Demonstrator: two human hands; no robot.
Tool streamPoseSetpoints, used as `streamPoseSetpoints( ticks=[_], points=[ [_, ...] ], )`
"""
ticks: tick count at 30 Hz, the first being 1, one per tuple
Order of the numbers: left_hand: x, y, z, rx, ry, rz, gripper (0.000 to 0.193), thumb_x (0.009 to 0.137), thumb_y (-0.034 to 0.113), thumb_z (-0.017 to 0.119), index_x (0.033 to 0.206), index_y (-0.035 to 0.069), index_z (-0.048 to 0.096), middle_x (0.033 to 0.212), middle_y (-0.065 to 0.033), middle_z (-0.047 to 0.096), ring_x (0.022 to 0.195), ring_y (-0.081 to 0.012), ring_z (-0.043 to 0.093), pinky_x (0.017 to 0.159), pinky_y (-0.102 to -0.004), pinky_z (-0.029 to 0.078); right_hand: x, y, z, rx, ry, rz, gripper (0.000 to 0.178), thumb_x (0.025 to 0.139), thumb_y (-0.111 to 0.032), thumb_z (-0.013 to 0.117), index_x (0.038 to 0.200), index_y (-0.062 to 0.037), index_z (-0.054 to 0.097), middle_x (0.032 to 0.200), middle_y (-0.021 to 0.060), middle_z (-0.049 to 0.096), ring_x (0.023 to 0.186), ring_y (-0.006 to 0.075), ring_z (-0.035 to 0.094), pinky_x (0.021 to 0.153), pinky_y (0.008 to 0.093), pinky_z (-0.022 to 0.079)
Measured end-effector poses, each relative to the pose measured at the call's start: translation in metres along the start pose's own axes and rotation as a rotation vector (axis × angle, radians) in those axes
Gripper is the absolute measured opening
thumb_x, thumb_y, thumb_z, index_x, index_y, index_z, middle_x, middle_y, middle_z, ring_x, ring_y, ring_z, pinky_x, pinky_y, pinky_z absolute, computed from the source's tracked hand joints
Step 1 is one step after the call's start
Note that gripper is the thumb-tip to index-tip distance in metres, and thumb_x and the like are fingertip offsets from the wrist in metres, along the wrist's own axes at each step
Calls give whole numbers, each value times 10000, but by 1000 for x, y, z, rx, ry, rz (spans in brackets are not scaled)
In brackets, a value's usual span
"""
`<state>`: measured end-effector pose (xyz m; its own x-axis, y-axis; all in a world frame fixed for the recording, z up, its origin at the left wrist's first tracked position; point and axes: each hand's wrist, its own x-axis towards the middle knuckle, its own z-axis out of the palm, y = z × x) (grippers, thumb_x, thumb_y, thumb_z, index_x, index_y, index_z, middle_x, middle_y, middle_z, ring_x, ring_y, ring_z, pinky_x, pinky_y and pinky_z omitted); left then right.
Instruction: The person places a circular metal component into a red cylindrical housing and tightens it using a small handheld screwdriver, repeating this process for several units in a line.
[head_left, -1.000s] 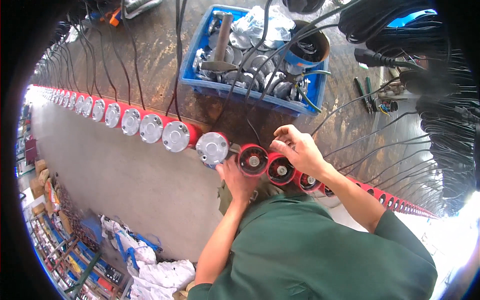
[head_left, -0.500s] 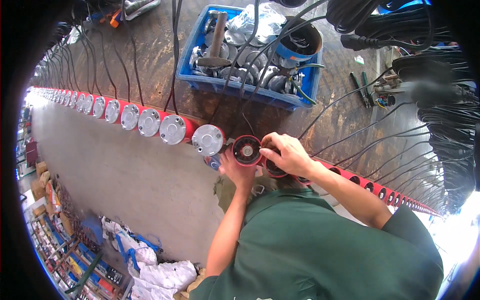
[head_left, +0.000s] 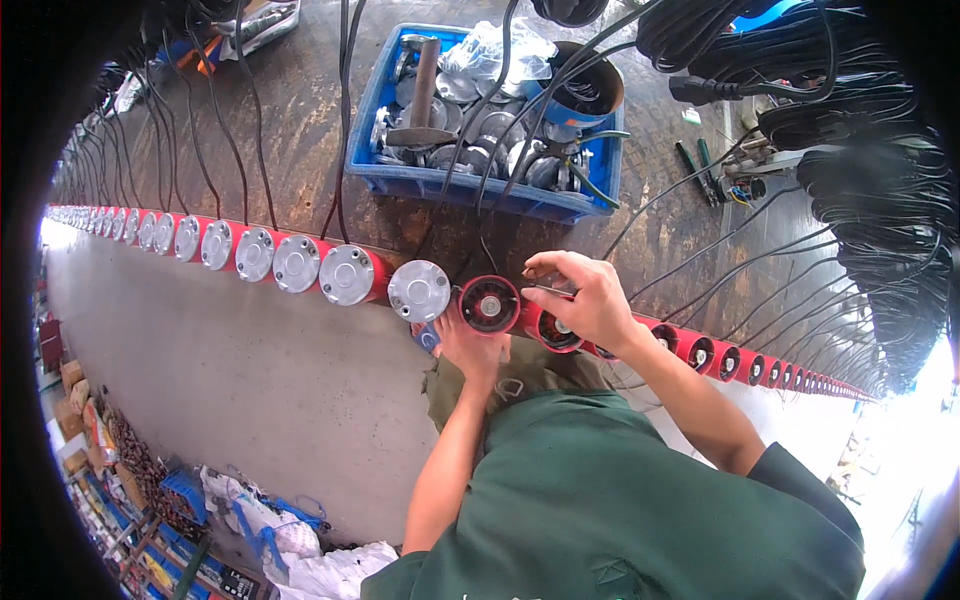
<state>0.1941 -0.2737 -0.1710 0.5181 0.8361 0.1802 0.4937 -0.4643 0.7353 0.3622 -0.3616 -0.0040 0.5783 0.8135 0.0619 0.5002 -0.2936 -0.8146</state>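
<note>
An open red cylindrical motor housing [head_left: 490,304], with dark windings and a round metal centre, faces up at the table's edge. From below, my left hand [head_left: 470,350] is closed against its lower side. My right hand [head_left: 592,305] hovers just right of the rim, thumb and forefinger curled around something thin and small that I cannot make out. Under that hand is another open red housing [head_left: 557,332]. Left of the central one, a housing wears a silver end cap [head_left: 419,291]. A thin black cable runs up behind the central housing.
A blue crate [head_left: 480,195] holds silver end caps, a hammer [head_left: 424,95], a plastic bag and a round tub [head_left: 585,85]. Capped housings line the edge leftward, open ones rightward. Green-handled pliers [head_left: 705,172] and black cable bundles [head_left: 870,180] lie at right.
My right hand has drawn back slightly from the central housing's rim, and a gap now shows between them. My left hand stays at that housing. The whole view has shifted a little.
</note>
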Motion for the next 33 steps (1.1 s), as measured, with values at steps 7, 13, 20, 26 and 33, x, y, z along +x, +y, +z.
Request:
streamPoseSetpoints(
  ticks=[7, 13, 20, 26, 33],
  points=[
    [5, 4, -11, -28, -15, 43, 773, 691, 318, 932, 1340, 50, 610, 1240, -175, 689, 1198, -427, 624, 996, -509, 528, 17, -2, 20, -186, -191, -300, 300, 810, -192, 841, 1078, -87, 753, 1034, 75, 670, 1006, 293, 665, 852, 413, 578],
    [6, 12, -47, -176, -207, -120, 655, 759, 239, 915, 1317, 55, 625, 1179, -170, 698, 1137, -394, 652, 952, -472, 547, 25, 6, 28, -300, -302, -436, 339, 788, -256, 864, 1065, -93, 754, 1008, 60, 658, 998, 268, 646, 859, 399, 578],
    [-9, 14, -105, -395, -223, -565, 368, 897, 104, 810, 1222, -32, 704, 1094, -130, 763, 942, -211, 726, 827, -355, 606, 29, 11, 29, -291, -297, -479, 334, 788, -245, 876, 1049, -78, 750, 1027, 58, 704, 955, 270, 672, 824, 390, 593],
    [3, 28, -136, -1033, -102, -987, 300, 1002, 100, 719, 1267, -12, 636, 1148, -171, 748, 951, -251, 753, 751, -432, 680, 31, 9, 27, -264, -308, -481, 334, 787, -235, 876, 1049, -72, 748, 1028, 59, 724, 946, 270, 676, 820, 390, 600],
    [20, 58, -161, -1280, -173, -932, 267, 1055, 100, 579, 1299, -7, 606, 1242, -216, 719, 1066, -298, 751, 858, -486, 680, 33, 13, 26, -235, -326, -479, 346, 783, -224, 874, 1064, -69, 744, 1036, 61, 717, 949, 275, 675, 809, 391, 602]
  ],
)
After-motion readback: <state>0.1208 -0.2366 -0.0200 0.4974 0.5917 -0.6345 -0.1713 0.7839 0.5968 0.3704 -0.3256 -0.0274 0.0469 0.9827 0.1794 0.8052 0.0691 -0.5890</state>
